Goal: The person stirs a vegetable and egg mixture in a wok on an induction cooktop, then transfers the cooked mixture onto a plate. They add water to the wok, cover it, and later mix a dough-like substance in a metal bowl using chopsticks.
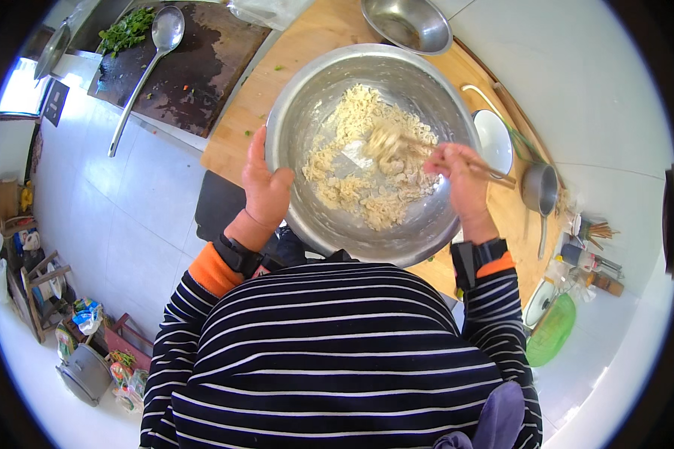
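A large stainless steel basin (283, 120) stands on the wooden table before me. Inside lies shaggy, crumbly dough (385, 205) in a rough ring, with a patch of dry white flour (357, 154) near the middle. My left hand (267, 188) grips the basin's left rim, thumb towards the inside. Over the right side of the basin, my right hand (461, 174) holds wooden chopsticks (497, 175). Their far ends are in a blurred clump of dough, and their back ends stick out to the right past my hand.
A smaller metal bowl (410, 25) stands beyond the basin. To the right are a white bowl (491, 140) and a small saucepan (539, 188). At upper left, a dark cutting board (202, 62) bears a metal ladle (168, 29) and chopped greens (126, 31). The table (241, 120) ends at left.
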Motion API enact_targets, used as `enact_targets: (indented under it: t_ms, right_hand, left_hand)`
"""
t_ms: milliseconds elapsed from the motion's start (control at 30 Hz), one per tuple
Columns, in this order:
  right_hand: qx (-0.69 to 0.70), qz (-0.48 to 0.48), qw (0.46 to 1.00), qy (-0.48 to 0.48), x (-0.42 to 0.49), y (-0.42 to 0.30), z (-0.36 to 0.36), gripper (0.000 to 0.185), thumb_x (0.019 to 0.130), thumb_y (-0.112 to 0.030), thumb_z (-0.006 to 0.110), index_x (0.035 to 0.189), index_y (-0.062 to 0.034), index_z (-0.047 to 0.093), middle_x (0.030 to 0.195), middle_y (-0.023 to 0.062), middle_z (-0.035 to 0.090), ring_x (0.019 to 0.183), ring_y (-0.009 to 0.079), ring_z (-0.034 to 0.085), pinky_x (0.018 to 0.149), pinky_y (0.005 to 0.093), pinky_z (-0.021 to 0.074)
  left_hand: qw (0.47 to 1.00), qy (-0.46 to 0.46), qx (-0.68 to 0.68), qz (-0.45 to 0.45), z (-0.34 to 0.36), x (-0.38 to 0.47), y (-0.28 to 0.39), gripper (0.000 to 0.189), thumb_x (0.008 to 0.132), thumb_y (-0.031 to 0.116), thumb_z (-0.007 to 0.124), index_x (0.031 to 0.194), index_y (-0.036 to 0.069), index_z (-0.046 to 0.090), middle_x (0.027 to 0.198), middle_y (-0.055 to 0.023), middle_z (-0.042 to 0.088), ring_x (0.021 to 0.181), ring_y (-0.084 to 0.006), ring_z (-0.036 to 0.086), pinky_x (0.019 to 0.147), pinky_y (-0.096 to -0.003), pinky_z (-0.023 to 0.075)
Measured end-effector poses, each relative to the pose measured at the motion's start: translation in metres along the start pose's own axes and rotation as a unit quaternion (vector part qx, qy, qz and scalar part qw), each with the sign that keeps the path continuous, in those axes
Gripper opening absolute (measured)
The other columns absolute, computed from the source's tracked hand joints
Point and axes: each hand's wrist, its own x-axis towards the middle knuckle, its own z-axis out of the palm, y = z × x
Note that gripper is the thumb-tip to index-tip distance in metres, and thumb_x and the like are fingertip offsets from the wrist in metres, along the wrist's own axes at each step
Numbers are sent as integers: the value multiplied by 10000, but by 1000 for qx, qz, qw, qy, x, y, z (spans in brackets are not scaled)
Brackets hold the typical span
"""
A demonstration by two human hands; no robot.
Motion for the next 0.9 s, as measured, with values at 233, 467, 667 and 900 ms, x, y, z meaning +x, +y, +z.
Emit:
enact_targets:
  t_ms: [233,467,667,900]
  right_hand:
    - [60,48,995,-69,-7,12,62,221,967,-118,530,1058,74,590,962,188,649,814,268,681,780,356,584]
    - [-54,28,998,23,-13,-15,21,222,964,-115,536,1059,73,607,985,182,645,820,265,680,770,364,588]
    - [87,18,992,-93,-19,4,69,223,971,-123,525,1066,63,602,976,184,646,823,278,679,761,367,593]
    - [65,17,997,34,-2,-15,15,233,961,-123,533,1050,89,566,917,201,645,819,294,679,766,396,594]
  left_hand:
    - [1000,-1,-2,5,2,1,4,727,686,-109,477,1399,-43,354,1306,-116,506,1213,-203,479,1035,-321,377]
    - [999,1,-30,-11,4,-1,7,732,682,-110,474,1400,-34,357,1304,-114,500,1200,-206,487,1027,-320,382]
    - [1000,4,-13,-12,4,2,8,728,687,-116,475,1400,-23,358,1287,-117,508,1181,-210,498,1010,-319,396]
    - [1000,10,-12,3,4,0,4,716,698,-111,492,1395,-9,364,1243,-123,535,1147,-212,520,983,-314,415]
